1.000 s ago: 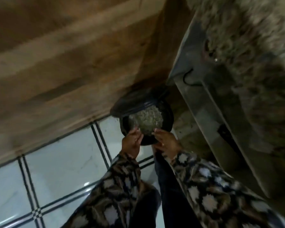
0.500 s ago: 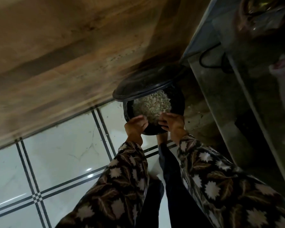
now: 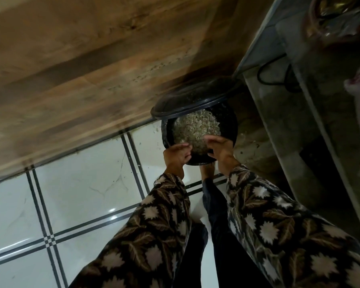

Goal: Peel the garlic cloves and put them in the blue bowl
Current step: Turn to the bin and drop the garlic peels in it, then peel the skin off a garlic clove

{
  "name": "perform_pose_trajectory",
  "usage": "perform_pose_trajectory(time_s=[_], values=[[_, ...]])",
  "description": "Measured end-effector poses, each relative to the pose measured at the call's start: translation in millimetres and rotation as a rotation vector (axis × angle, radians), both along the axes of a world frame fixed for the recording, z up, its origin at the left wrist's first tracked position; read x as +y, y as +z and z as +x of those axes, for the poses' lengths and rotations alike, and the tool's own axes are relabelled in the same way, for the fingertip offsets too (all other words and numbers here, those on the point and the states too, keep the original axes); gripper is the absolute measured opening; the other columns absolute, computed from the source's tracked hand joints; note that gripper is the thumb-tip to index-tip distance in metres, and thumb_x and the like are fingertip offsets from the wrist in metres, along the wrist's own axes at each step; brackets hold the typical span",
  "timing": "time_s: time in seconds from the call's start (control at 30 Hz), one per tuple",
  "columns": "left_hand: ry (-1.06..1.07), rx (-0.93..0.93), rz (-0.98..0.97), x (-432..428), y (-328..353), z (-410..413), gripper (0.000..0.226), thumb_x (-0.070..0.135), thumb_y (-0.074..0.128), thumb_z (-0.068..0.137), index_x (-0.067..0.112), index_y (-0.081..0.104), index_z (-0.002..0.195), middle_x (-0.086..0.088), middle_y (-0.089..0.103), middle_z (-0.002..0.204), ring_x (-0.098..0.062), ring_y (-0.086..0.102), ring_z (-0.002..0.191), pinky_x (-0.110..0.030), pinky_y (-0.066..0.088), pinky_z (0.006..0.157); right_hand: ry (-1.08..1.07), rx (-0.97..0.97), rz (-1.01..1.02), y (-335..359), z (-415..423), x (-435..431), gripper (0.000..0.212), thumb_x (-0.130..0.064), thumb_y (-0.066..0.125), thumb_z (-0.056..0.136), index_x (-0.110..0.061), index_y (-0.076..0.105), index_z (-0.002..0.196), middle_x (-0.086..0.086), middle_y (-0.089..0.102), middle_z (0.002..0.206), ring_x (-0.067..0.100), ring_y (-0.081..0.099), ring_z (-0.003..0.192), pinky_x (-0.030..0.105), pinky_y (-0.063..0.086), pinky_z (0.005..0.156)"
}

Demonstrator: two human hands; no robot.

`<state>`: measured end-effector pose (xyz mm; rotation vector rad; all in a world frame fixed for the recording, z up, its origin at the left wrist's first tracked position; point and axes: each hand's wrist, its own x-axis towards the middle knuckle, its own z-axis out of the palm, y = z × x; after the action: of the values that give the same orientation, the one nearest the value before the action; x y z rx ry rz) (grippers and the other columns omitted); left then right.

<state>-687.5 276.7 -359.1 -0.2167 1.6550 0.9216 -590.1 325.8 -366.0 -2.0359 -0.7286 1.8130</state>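
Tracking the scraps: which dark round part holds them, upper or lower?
The lower one, the open bin, is filled with pale scraps; the upper one is just its raised lid.

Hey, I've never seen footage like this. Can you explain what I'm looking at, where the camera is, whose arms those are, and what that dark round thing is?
There is no machine here. A person wears a wide-angle camera on the head, so this single picture looks down along their own arms. The left hand and right hand, in leaf-patterned sleeves, are over a dark round bin on the white tiled floor. Its lid is tipped open towards a wooden panel. Inside lies a heap of pale scraps, possibly garlic skins. Both hands' fingers are curled, but the picture is too dim to show whether they hold anything. No blue bowl is in view.
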Motion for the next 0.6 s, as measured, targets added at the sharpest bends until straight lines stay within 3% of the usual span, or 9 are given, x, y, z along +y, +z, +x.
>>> perform_pose_trajectory(time_s=[0.03,0.1,0.17,0.27,0.33,0.37,0.43,0.5,0.6], values=[[0.007,0.022,-0.024,-1.8,2.3,2.2,0.001,0.003,0.061,0.087,0.003,0.061,0.086,-0.008,0.056,0.072,-0.013,0.053,0.062,-0.014,0.049,0.053,0.005,-0.013,-0.011,2.8,1.4,-1.3,0.011,-0.002,0.053,0.09,-0.001,0.064,0.088,0.014,0.067,0.102,0.024,0.064,0.086,0.033,0.051,0.073],[0.04,0.022,-0.041,-6.0,11.8,6.5,0.009,0.013,0.064,0.088,0.006,0.061,0.083,-0.005,0.056,0.068,-0.012,0.053,0.059,-0.016,0.048,0.053,-0.024,-0.008,-0.035,13.7,6.4,-7.0,0.022,-0.013,0.057,0.09,0.001,0.062,0.107,0.011,0.067,0.085,0.013,0.064,0.061,0.021,0.048,0.057],[0.092,-0.029,0.023,-13.0,33.9,12.2,0.013,0.013,0.059,0.092,0.001,0.062,0.097,-0.009,0.063,0.082,-0.017,0.06,0.072,-0.02,0.051,0.061,-0.04,-0.032,-0.01,35.1,10.9,-14.8,0.026,-0.017,0.059,0.088,0.0,0.061,0.108,0.011,0.066,0.084,0.015,0.064,0.064,0.018,0.048,0.051],[0.047,0.041,0.142,-34.6,81.6,19.5,0.021,0.0,0.061,0.087,-0.003,0.063,0.107,-0.016,0.065,0.101,-0.022,0.061,0.087,-0.02,0.052,0.063,0.04,-0.044,0.08,83.2,16.8,-35.3,0.027,-0.011,0.056,0.09,0.002,0.061,0.112,0.019,0.062,0.114,0.034,0.059,0.103,0.038,0.051,0.082],[0.001,0.1,0.191,-54.5,117.9,24.8,0.017,0.0,0.063,0.085,-0.001,0.066,0.102,-0.015,0.065,0.095,-0.021,0.061,0.081,-0.019,0.053,0.06,0.099,-0.031,0.102,125.4,21.2,-57.6,0.026,-0.011,0.054,0.092,0.001,0.062,0.113,0.02,0.06,0.119,0.036,0.055,0.11,0.043,0.045,0.096],[-0.034,0.135,0.2,-64.2,136.8,28.5,0.013,0.001,0.063,0.085,0.0,0.066,0.098,-0.015,0.065,0.092,-0.023,0.062,0.079,-0.021,0.053,0.062,0.108,-0.008,0.111,146.0,25.6,-69.9,0.026,-0.012,0.053,0.092,0.001,0.062,0.114,0.02,0.06,0.12,0.035,0.055,0.11,0.042,0.045,0.095],[-0.204,0.282,0.224,-83.9,174.9,39.7,0.006,0.004,0.063,0.085,0.003,0.068,0.089,-0.016,0.067,0.091,-0.027,0.062,0.083,-0.03,0.051,0.069,0.059,0.059,0.108,188.6,41.9,-92.8,0.026,-0.01,0.052,0.093,0.001,0.061,0.113,0.021,0.06,0.12,0.033,0.057,0.108,0.031,0.049,0.076],[-0.452,0.433,0.296,-101.0,216.1,56.9,0.008,0.005,0.063,0.085,0.003,0.07,0.09,-0.016,0.069,0.095,-0.028,0.063,0.088,-0.036,0.05,0.077,-0.033,0.124,0.102,233.2,69.0,-117.3,0.024,-0.01,0.05,0.093,-0.001,0.062,0.111,0.02,0.061,0.119,0.033,0.058,0.108,0.024,0.043,0.063],[-0.657,0.499,0.435,-111.7,264.0,94.5,0.011,0.005,0.064,0.084,0.004,0.07,0.094,-0.014,0.07,0.092,-0.024,0.065,0.086,-0.037,0.052,0.079,-0.152,0.129,0.201,288.3,121.0,-148.7,0.017,-0.011,0.049,0.092,-0.009,0.065,0.098,0.017,0.064,0.112,0.029,0.059,0.099,0.03,0.045,0.073]])
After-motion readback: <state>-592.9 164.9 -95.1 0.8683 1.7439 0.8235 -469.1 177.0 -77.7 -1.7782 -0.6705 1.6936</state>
